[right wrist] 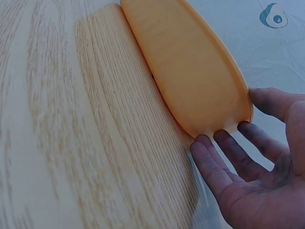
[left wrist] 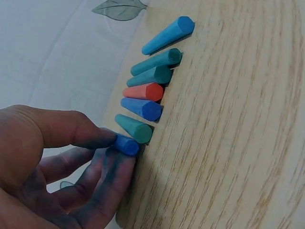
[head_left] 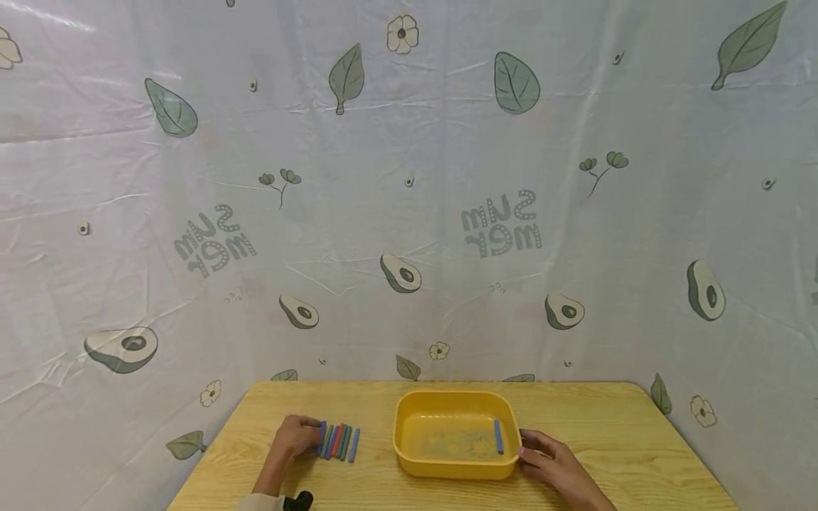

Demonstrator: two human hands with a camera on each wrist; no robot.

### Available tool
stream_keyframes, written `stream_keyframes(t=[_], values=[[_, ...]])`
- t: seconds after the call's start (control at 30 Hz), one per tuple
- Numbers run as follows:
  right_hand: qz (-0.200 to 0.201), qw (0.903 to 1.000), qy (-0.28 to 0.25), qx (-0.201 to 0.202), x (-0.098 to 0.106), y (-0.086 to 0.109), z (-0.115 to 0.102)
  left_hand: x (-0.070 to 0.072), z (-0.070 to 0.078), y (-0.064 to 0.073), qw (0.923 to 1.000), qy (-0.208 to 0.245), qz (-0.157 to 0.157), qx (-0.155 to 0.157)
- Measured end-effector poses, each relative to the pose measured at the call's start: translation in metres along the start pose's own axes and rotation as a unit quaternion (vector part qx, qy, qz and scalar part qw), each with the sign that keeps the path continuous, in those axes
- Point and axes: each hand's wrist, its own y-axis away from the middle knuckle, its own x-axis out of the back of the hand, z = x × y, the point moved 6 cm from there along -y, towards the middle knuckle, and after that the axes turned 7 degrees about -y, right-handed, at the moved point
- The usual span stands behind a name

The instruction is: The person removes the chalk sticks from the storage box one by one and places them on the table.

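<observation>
A row of chalk sticks lies on the table, blue, green and red, side by side. At the row's left end my left hand (head_left: 297,436) pinches a blue chalk stick (left wrist: 126,145) between thumb and fingers; dark dust stains those fingers. Beside it lies a green chalk stick (left wrist: 135,129), then a blue one and a red chalk stick (head_left: 338,441). A blue chalk stick (head_left: 354,446) sits slightly apart at the right end. My right hand (head_left: 551,460) touches the right end of a yellow tray (head_left: 456,470) with its fingertips, fingers spread. Inside the tray rests one blue chalk stick (head_left: 498,436).
Dark dust marks the tray's floor. Everything stands on a wood-grain table (head_left: 377,490). Behind and beside the table hangs a pale curtain (head_left: 409,213) printed with leaves and avocados.
</observation>
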Motion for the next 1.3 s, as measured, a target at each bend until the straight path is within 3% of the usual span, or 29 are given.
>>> stream_keyframes(t=[0.57, 0.9, 1.1, 1.3], values=[[0.018, 0.9998, 0.011, 0.002, -0.001, -0.001, 0.001, 0.001, 0.002, 0.007, 0.9972, -0.064, 0.021, -0.034], [0.015, 0.9998, 0.012, 0.004, -0.001, -0.001, 0.001, 0.002, 0.002, 0.009, 0.9992, -0.028, 0.008, -0.026], [0.012, 0.9999, 0.011, 0.001, -0.001, -0.002, 0.003, 0.005, 0.006, 0.011, 0.9982, -0.037, 0.032, -0.036], [0.012, 0.9999, 0.011, 0.0, 0.0, -0.003, 0.001, 0.004, 0.023, 0.013, 0.9987, 0.03, 0.025, -0.034]])
